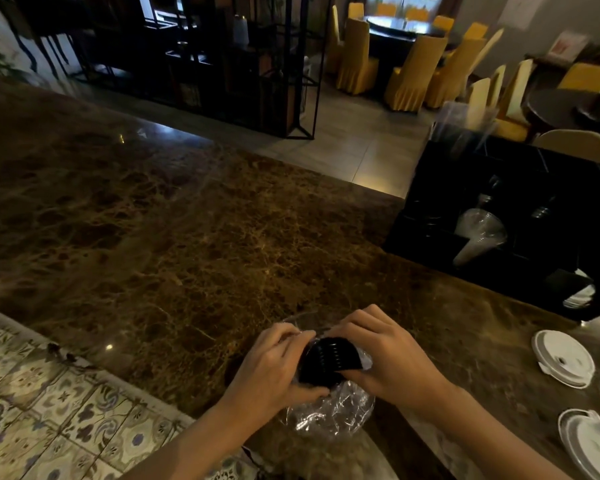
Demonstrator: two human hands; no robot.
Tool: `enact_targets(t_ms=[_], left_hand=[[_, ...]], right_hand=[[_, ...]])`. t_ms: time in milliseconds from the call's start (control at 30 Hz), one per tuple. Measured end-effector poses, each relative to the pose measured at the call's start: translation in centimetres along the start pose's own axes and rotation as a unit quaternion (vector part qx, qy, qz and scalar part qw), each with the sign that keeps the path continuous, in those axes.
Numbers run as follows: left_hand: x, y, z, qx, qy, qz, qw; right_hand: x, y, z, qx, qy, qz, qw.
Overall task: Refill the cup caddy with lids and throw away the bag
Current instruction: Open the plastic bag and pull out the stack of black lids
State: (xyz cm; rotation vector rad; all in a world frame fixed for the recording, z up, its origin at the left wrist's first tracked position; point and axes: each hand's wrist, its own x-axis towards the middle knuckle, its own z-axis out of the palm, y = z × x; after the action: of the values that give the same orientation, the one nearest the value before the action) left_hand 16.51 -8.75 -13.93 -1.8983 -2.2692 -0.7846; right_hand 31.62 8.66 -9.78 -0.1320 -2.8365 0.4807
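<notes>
A stack of black lids (329, 358) lies in a clear plastic bag (329, 414) near the front edge of the brown marble counter (187, 237). My left hand (274, 365) grips the bag and stack from the left. My right hand (385, 355) holds the stack's right end through the plastic. The black cup caddy (430, 209) stands at the counter's right, with clear cups (478, 233) in one compartment and white lids (581, 296) in a lower slot.
White lids (563, 358) lie loose on the counter at the right, and more white lids (589, 445) sit nearer the corner. Patterned floor tiles (49, 410) show at lower left. Yellow-covered chairs (409, 74) and dark shelving (222, 57) stand beyond the counter.
</notes>
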Motion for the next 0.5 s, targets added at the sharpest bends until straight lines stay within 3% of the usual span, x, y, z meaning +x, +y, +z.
enact_targets(t_ms=[267, 400, 500], left_hand=[[-0.5, -1.2, -1.7, 0.022, -0.016, 0.005, 1.0], [-0.7, -1.6, -3.0, -0.003, -0.032, -0.013, 0.999], [-0.6, -2.0, -4.1, -0.045, -0.048, -0.032, 0.997]], right_hand=[[-1.3, -1.4, 0.5, 0.152, 0.083, 0.09, 0.981], [-1.6, -2.5, 1.1, 0.32, 0.137, 0.148, 0.926], [-1.5, -3.4, 1.3, 0.381, 0.197, 0.197, 0.881]])
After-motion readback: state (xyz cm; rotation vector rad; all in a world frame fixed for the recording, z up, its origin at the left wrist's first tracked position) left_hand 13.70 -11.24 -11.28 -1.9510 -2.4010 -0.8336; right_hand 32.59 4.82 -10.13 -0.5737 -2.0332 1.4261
